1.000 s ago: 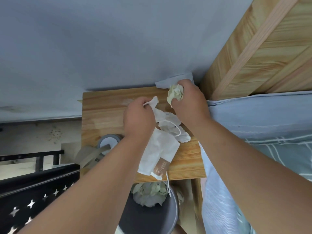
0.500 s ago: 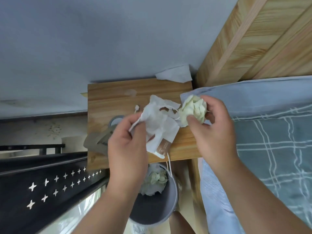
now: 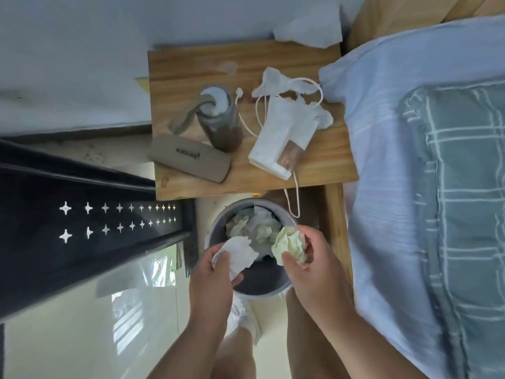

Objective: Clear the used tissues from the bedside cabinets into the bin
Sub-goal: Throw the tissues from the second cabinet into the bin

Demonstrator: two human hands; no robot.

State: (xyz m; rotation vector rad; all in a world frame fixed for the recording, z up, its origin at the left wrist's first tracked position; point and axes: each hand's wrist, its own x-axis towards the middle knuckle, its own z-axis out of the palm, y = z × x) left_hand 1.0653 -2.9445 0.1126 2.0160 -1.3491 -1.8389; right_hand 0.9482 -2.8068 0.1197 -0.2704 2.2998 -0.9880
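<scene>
My left hand (image 3: 216, 272) pinches a crumpled white tissue (image 3: 237, 254) over the near side of the grey bin (image 3: 218, 228). My right hand (image 3: 308, 262) grips a crumpled pale green tissue (image 3: 289, 244) above the bin's right rim. Several used tissues lie inside the bin. On the wooden bedside cabinet (image 3: 328, 160) behind it a white tissue pack (image 3: 281, 138) lies with torn tissue pieces (image 3: 281, 84) around its top. Another white tissue (image 3: 308, 30) sits at the cabinet's back right corner.
A lidded bottle (image 3: 218, 116), a flat tan case (image 3: 190, 157) and a white cable (image 3: 246, 119) also lie on the cabinet. The bed (image 3: 423, 187) with a blue sheet and checked blanket runs along the right. A dark starred panel (image 3: 82, 228) stands left.
Both hands have lifted a tissue each off the cabinet and carried them down towards me, over the bin. The view has tilted down, showing the bottle and case.
</scene>
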